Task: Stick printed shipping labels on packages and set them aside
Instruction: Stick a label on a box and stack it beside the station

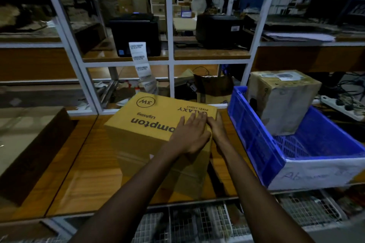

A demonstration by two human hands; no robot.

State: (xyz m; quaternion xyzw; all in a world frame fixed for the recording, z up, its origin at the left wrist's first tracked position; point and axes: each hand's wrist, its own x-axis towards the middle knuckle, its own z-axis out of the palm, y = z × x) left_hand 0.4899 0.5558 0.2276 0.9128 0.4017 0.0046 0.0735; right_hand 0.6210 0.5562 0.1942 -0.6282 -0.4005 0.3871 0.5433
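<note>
**Inspector:** Carton (146, 124) location?

**Operator:** On the surface (88, 163), beside the crate (254, 136). My left fingers (193, 118) lie flat, pressing its top, likely seating a hidden label; right fingers (213, 121) steady its edge, curl indeterminable.

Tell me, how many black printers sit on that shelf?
2. One black printer stands left of the white shelf post, a strip of labels hanging from it; the other printer stands right of it. Darker shelves may hide more.

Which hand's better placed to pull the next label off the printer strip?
Left, probably: the left hand lies flat on the Crompton box, nearer the label strip; the right hand rests at the box's right edge, farther.
</note>
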